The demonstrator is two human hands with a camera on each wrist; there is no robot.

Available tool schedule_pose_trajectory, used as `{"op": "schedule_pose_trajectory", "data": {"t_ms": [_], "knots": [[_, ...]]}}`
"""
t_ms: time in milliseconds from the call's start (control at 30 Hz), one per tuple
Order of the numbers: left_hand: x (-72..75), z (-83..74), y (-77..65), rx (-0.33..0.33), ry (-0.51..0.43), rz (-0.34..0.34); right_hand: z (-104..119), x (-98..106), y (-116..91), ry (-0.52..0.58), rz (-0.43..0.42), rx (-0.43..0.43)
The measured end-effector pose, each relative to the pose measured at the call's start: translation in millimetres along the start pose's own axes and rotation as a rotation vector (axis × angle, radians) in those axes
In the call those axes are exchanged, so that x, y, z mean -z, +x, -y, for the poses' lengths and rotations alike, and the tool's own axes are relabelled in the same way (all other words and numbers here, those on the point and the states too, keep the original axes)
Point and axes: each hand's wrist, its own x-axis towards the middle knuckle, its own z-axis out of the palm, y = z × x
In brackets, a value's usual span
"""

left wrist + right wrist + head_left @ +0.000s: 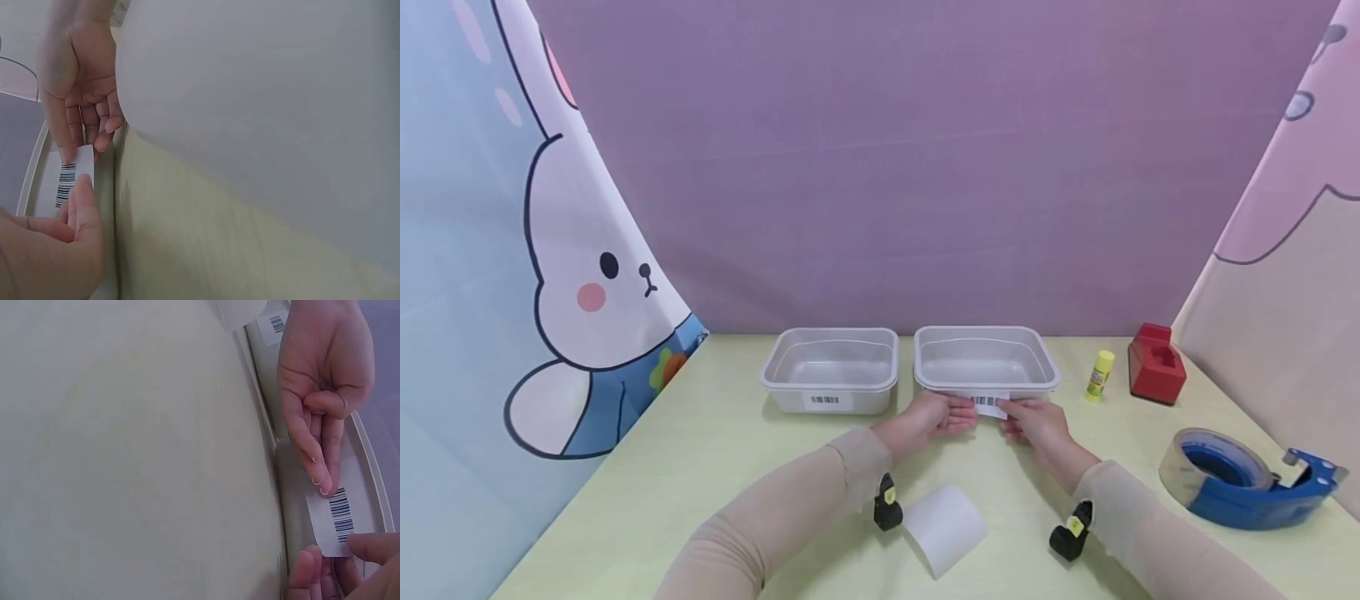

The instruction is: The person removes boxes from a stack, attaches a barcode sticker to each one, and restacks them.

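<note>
A white barcode label (pixel 990 406) lies against the front of the right-hand white plastic tray (pixel 943 388). My right hand (pixel 1039 423) pinches the label's right end, thumb in front and fingers behind, as the right wrist view shows. From the other side, my left hand (pixel 934 414) touches the label's left part with extended fingertips; its thumb is bent inward in the right wrist view. In the left wrist view the label (pixel 82 164) stands between both hands, its barcode facing out. Part of the tray's front wall is hidden behind the hands.
A similar tray (pixel 829 387) with a barcode label on its front stands to the left. A curled white paper sheet (pixel 946 529) lies between the forearms. To the right are a yellow glue stick (pixel 1099 377), a red plastic object (pixel 1156 379) and a blue tape dispenser (pixel 1255 507).
</note>
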Motion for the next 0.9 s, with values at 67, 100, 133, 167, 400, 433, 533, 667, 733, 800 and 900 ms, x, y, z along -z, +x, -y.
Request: {"op": "schedule_pose_trajectory", "data": {"t_ms": [67,100,133,167,400,433,533,667,733,800,900], "knots": [[0.5,0.5,-0.1,0.0,0.007,0.005,-1,1,-1,-0.002,-0.006,0.003],[0.7,0.9,-0.1,0.0,0.014,0.006,-1,2,-2,-0.002,-0.019,0.003],[0.8,1.2,-0.3,0.004,0.02,0.003,-1,3,-3,0.001,-0.035,0.003],[1.0,1.6,-0.4,0.008,0.027,-0.001,-1,4,-3,0.008,-0.055,0.004],[2.6,5.0,-1.3,0.034,0.054,-0.021,8,9,-7,0.066,-0.007,0.026],[2.8,5.3,-1.4,0.037,0.053,-0.021,9,8,-6,0.059,0.028,0.032],[3.0,5.1,-1.6,0.056,0.031,-0.025,13,7,-3,0.044,0.1,0.052],[1.7,5.0,-2.0,0.079,0.019,-0.034,12,7,0,0.061,0.1,0.051],[0.9,5.0,-2.4,0.077,0.036,-0.036,11,8,1,0.07,0.095,0.034],[0.5,5.2,-2.4,0.077,0.049,-0.037,9,9,2,0.074,0.094,0.015],[1.2,5.4,-2.2,0.076,0.046,-0.032,7,11,2,0.064,0.107,-0.007]]}}
